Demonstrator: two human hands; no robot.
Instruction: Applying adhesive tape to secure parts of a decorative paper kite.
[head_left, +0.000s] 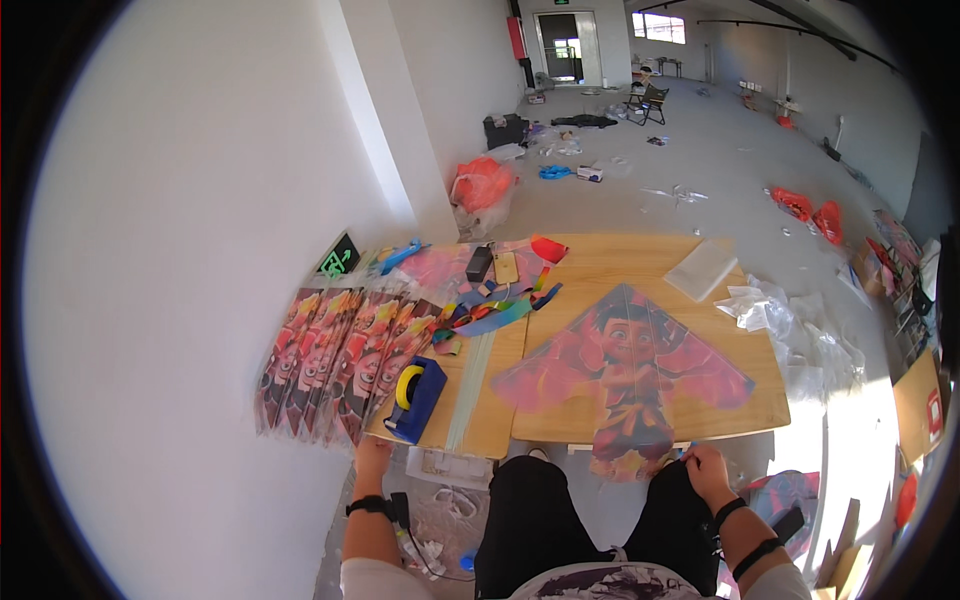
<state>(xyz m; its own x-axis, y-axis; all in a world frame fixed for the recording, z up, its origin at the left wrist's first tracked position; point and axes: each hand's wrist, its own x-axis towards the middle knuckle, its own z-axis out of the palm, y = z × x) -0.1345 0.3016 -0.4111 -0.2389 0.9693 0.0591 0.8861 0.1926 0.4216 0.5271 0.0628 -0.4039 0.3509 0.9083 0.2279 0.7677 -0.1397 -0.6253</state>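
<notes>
A kite [632, 365] with a printed cartoon figure lies spread on the wooden table [550, 420], its tail end hanging over the near edge. My right hand [707, 468] is by my right knee, just right of that tail, its fingers curled; whatever they hold, if anything, is hidden. At the table's near left edge is my left hand [373, 455], below the packed kites [345, 365], with its fingertips out of sight. Close to it stands a blue tape dispenser [417, 402] with a yellow roll. Thin pale rods [470, 390] lie beside the dispenser.
Colourful ribbons [490, 316], a black box [479, 264] and a phone [507, 267] lie toward the back left. A clear plastic sheet [700, 270] is at the far right corner. Crumpled plastic [795, 320] lies right of the table. A white wall [200, 250] borders the left.
</notes>
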